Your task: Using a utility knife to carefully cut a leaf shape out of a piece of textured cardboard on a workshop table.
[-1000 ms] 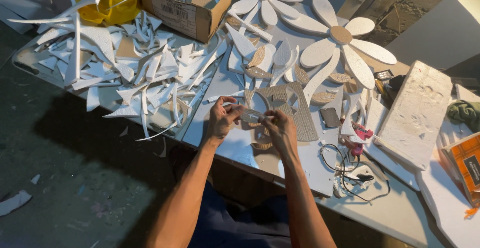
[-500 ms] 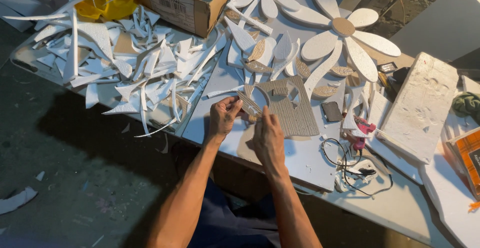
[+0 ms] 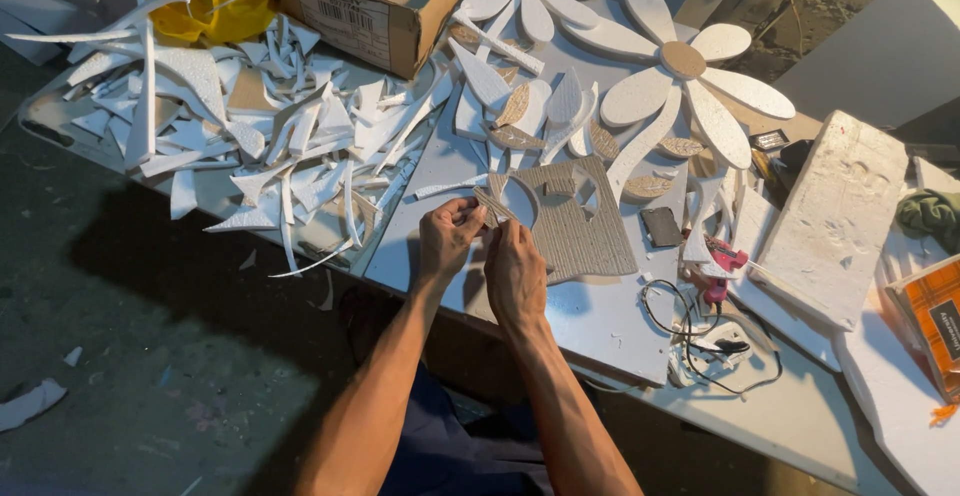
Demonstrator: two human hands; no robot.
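— What's different from a moment ago?

— Both hands have come up off the grey cardboard sheet (image 3: 585, 231) and drawn closer together. The small brown cardboard strip (image 3: 492, 206) that lay low over the table (image 3: 600, 316) is now lifted between them, just in front of the round hole cut in that sheet.

— So the piece is off the surface?

— It looks so; I'd judge it is being worked in the air rather than pressed flat.

— How are the hands set?

— The left hand (image 3: 447, 238) has its fingers curled in, pinching the near end of the strip. The right hand (image 3: 514, 274) shows its back to the camera, fingers bent toward the same strip, apparently pinching it too. Both forearms reach up from below, nearly side by side.

— Anything close by?

— White foam scraps (image 3: 250, 136) to the left, a pink glue gun (image 3: 722, 261) to the right.
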